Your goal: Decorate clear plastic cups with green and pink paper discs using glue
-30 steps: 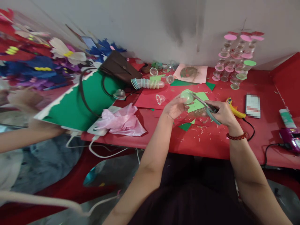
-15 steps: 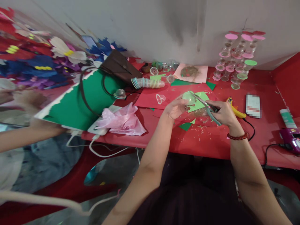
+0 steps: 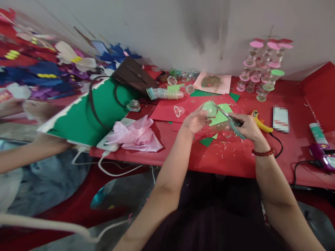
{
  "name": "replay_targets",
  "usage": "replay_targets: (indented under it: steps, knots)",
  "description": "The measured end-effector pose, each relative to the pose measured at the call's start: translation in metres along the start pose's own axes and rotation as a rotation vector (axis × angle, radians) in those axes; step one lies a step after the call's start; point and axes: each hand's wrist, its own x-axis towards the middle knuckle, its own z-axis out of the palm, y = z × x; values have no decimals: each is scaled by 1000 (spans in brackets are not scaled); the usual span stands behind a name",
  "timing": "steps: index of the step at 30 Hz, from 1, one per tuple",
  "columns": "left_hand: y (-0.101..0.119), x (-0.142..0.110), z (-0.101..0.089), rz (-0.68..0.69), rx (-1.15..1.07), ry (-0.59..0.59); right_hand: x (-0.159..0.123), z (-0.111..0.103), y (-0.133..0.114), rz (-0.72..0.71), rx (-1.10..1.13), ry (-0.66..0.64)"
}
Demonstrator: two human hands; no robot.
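My left hand [image 3: 196, 119] holds a small clear plastic dome lid [image 3: 210, 108] that looks pale green at its round face. In my right hand [image 3: 247, 126] is a pair of scissors [image 3: 230, 119] with teal handles, its blades reaching the lid's right edge. Below them lie a light green paper sheet [image 3: 222, 111], red paper [image 3: 167, 111] and scattered pale trimmings. Another clear dome lid [image 3: 179, 111] rests on the red paper to the left. A stacked row of clear lids [image 3: 166, 93] lies behind it.
A yellow glue gun [image 3: 262, 124] and a phone [image 3: 280, 119] lie to the right. Strung clear lids with pink discs [image 3: 255, 44] stand at the wall. Pink plastic [image 3: 140, 136], a brown bag [image 3: 134, 76] and green board [image 3: 86, 113] are left. A co-worker's arm [image 3: 34, 155] reaches in there.
The view has shifted slightly. My hands keep nearly the same place, with the scissors still at the lid's edge. At far left, the co-worker's hands have moved a little.
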Motion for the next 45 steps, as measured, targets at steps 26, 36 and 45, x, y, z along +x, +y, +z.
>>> replay_targets:
  steps: [26, 36, 45]
  knots:
    - [3, -4, 3, 20, 111, -42, -1, -8, -5, -8, -64, 4]
    - [5, -3, -3, 21, 175, -35, -2, -12, 2, -21, -67, -37]
    - [8, -5, -4, 34, 222, -6, -5, -17, 0, 3, -51, -71]
